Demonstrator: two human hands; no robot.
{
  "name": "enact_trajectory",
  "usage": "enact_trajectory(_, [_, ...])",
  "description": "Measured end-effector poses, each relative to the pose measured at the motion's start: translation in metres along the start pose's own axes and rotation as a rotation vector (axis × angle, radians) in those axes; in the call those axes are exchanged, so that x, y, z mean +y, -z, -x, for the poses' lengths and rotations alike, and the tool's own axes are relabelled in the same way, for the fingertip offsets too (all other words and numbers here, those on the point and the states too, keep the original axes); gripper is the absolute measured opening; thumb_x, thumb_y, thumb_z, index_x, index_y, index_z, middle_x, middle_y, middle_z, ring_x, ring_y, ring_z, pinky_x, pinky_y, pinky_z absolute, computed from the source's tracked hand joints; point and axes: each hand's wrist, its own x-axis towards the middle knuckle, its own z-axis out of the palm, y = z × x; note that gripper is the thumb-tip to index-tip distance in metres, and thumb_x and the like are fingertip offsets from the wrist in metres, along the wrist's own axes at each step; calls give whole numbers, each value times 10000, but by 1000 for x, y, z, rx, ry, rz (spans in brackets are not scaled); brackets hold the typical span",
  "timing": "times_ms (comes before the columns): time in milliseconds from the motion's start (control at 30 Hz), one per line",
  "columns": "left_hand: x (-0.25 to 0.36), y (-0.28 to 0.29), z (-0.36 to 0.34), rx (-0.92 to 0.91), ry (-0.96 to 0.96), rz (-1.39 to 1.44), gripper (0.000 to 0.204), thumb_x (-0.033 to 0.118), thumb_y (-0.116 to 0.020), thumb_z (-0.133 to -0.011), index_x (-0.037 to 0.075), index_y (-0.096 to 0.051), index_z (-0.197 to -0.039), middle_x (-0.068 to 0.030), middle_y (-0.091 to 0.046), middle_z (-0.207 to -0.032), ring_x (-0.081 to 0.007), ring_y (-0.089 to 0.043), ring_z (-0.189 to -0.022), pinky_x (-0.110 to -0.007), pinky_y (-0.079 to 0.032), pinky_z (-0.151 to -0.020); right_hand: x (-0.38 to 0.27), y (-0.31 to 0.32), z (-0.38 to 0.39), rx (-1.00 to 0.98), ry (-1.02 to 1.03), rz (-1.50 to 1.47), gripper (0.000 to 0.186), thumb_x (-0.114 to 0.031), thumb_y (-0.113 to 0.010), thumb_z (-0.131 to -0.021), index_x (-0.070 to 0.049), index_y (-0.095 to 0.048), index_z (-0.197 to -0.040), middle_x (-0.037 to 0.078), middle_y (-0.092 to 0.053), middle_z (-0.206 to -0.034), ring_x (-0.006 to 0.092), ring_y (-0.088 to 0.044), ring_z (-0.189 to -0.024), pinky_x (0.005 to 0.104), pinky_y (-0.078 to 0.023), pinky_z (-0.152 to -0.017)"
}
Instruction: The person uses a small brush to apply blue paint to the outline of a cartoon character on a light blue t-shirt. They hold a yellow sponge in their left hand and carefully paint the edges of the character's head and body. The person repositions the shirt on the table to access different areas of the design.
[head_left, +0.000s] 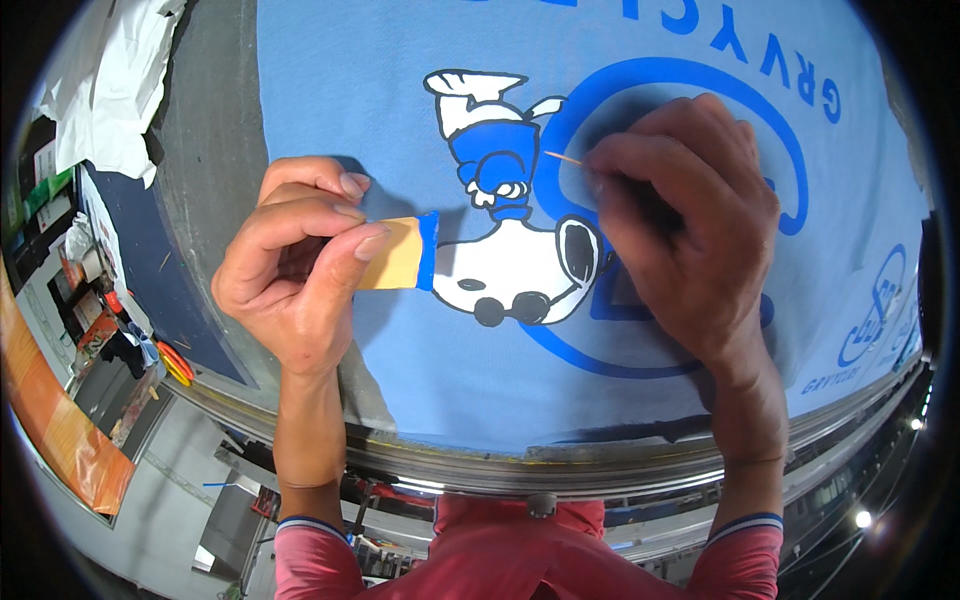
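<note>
My left hand pinches a small tan card between thumb and fingers. Wet-looking blue paint coats the card's right edge. A thin wooden toothpick sticks out to the left from the closed fingers of my right hand; the rest of it is hidden in the grip. Both hands are over light blue fabric printed with a white cartoon dog, upside down from here, in blue clothing and dark glasses. The toothpick's tip is close to the dog's blue clothing; whether it touches the fabric I cannot tell.
A thick blue ring and blue lettering surround the dog. The fabric lies on a dark grey board, with a metal rail along its near edge. Crumpled white paper is at the far left, and yellow-and-red-handled scissors lie below it.
</note>
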Motion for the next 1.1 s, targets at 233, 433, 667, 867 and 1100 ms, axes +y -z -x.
enact_trajectory(233, [1, -1, -1, 13, 8, -11, 181, -52, -760, -727, -2, -646, -857, -113, -641, -762, -238, -611, -872, -346, -510, -765, -2, 2, -1, -36, 6, 19, 163, -8, -699, -643, -40, -665, -799, 53, -601, -770, 227, -551, -711, 343, -414, -681])
enact_trajectory(433, [0, 0, 0, 0, 1, -9, 181, -54, -760, -726, -2, -645, -856, -107, -641, -758, -238, -609, -873, -346, -513, -765, -1, 0, 1, -27, 12, 21, 152, -15, -690, -641, -53, -664, -786, 46, -590, -757, 219, -543, -706, 344, -405, -675])
enact_trajectory(667, [0, 1, -1, -6, 0, -3, 180, -60, -756, -724, -2, -643, -851, -102, -639, -752, -243, -606, -882, -356, -516, -771, -1, 1, 1, -39, 17, 24, 157, -24, -689, -638, -59, -663, -789, 36, -582, -751, 210, -539, -707, 342, -394, -671])
enact_trajectory(867, [0, 1, -1, -8, -3, -4, 174, -64, -747, -718, -8, -638, -842, -99, -636, -745, -253, -602, -889, -375, -520, -775, -1, 0, 1, -38, 19, 22, 162, -25, -693, -630, -66, -660, -783, 32, -568, -744, 204, -534, -705, 341, -385, -666])
enact_trajectory(1100, [0, 1, -1, -7, -5, -5, 173, -69, -744, -710, -11, -636, -833, -96, -636, -737, -262, -599, -890, -389, -522, -777, -2, 0, 2, -50, 9, 17, 165, -24, -696, -628, -66, -662, -784, 30, -566, -746, 200, -534, -704, 340, -380, -666])
